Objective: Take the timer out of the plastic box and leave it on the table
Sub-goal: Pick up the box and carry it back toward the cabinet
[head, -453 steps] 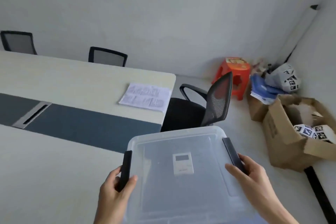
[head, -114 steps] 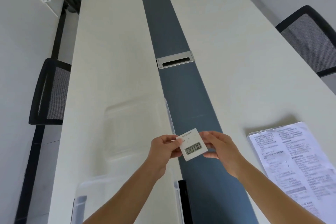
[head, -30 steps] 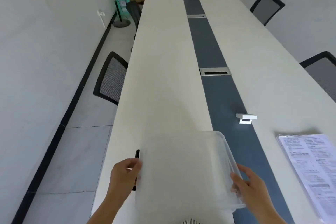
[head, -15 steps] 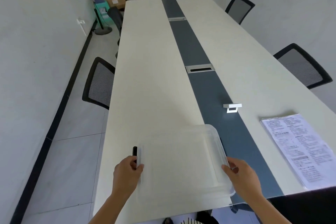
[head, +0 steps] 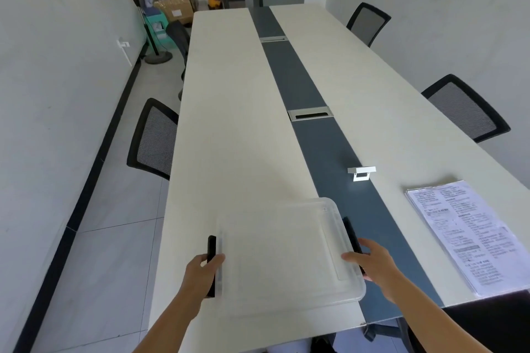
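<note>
Timer (head: 361, 173) stands on table (head: 238, 123), well beyond both hands' fingers (head: 351, 257) gripping plastic box (head: 286, 255) latches.

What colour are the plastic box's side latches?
Black latches on a clear plastic box; head view.

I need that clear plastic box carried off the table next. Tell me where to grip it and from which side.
Take the plastic box by the black latches on its two short sides, one hand coming in from each side. The left hand already sits at the left latch, the right hand at the right latch. The lid is broad, flat and smooth, probably a poor hold from above.
</note>
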